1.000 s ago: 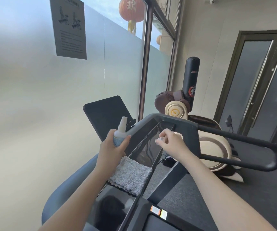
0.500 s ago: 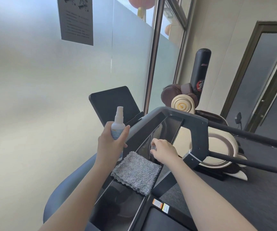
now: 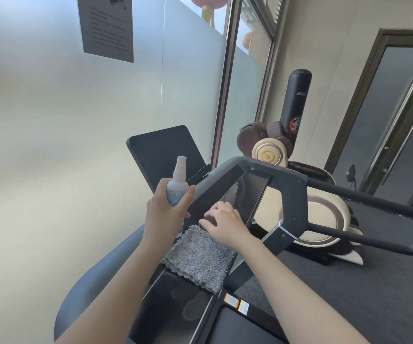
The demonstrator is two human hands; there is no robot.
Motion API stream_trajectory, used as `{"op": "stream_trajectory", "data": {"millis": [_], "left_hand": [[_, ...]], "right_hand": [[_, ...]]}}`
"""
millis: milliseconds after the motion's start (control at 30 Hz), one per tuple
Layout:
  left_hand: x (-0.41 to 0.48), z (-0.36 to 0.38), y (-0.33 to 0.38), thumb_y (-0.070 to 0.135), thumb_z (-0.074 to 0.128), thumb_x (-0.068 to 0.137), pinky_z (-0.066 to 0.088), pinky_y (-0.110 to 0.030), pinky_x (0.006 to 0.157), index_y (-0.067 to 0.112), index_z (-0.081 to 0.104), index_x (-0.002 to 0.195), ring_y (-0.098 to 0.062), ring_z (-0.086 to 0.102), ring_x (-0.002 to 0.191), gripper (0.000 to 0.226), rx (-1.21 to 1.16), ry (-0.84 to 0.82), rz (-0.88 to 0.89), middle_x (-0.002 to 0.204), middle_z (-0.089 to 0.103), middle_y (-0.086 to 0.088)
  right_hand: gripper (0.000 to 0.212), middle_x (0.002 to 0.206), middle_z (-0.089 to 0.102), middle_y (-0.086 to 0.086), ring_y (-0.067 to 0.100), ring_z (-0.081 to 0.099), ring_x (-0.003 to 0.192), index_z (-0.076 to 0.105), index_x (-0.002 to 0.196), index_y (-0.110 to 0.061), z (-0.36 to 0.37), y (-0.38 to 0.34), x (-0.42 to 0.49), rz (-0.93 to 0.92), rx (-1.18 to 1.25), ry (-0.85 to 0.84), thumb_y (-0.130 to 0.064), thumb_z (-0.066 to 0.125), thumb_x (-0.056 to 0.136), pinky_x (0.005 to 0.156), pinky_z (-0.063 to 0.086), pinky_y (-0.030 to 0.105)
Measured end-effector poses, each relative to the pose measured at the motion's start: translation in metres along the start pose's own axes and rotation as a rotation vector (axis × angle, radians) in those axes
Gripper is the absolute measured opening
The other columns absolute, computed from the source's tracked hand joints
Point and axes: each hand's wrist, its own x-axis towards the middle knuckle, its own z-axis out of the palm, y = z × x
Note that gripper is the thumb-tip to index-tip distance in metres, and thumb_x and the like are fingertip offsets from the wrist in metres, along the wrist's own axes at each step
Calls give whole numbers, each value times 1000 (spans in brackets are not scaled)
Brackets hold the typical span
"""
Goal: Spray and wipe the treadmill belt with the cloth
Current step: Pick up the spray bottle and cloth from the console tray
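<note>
My left hand (image 3: 165, 213) grips the spray bottle (image 3: 177, 188); at 3 o'clock my right hand (image 3: 226, 220) touches the cloth (image 3: 200, 259), grip unclear.

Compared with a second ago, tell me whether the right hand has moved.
Yes. The right hand has come down from the far right corner of the console frame, toward the person, and is now at the far edge of the cloth.

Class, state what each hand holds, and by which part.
Left hand grips the spray bottle round its body. Right hand touches the cloth at its far edge; grip unclear.
</note>
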Motion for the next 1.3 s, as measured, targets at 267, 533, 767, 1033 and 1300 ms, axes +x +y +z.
{"op": "stream_trajectory", "data": {"millis": [267, 533, 767, 1033, 1300], "left_hand": [[-3, 2, 3, 31, 65, 91, 55, -37, 62, 14, 54, 101, -8, 61, 47, 23, 20, -5, 0, 81, 64, -12], [-13, 1, 6, 32, 65, 90, 56, -39, 63, 13, 54, 102, -21, 65, 56, 25, 35, 1, 11, 82, 64, -10], [-28, 1, 21, 30, 65, 91, 56, -39, 62, 14, 52, 96, -21, 65, 56, 21, -22, 19, 18, 81, 63, -13], [-60, -6, 55, 28, 65, 92, 53, -35, 60, 13, 51, 90, -29, 61, 59, 20, -107, 68, 72, 84, 61, -18], [-126, -14, 94, 26, 64, 92, 52, -33, 59, 21, 49, 84, -29, 60, 59, 18, -160, 83, 109, 75, 59, -13]], "right_hand": [[39, 138, 41, 4, 24, 27, 129, 59, 119, -10, 17, -17, -7, -11, -136, -111, -36, 41, 95, 104, 24, 42], [7, 93, 60, 6, 27, 50, 95, 45, 93, -18, 8, -28, -19, 86, 275, -45, -22, 51, 92, 92, 38, 43], [11, 86, 70, 1, 14, 61, 78, 67, 95, -15, -39, -36, -55, 40, 513, 181, -16, 58, 88, 64, 42, 19], [9, 89, 67, 1, 14, 59, 83, 63, 96, -12, -103, -36, -111, -39, 454, 397, -15, 55, 92, 70, 46, 19], [7, 70, 59, -14, -5, 53, 66, 64, 88, -14, -155, -25, -182, -8, 469, 543, -18, 59, 89, 60, 37, 7]]}}
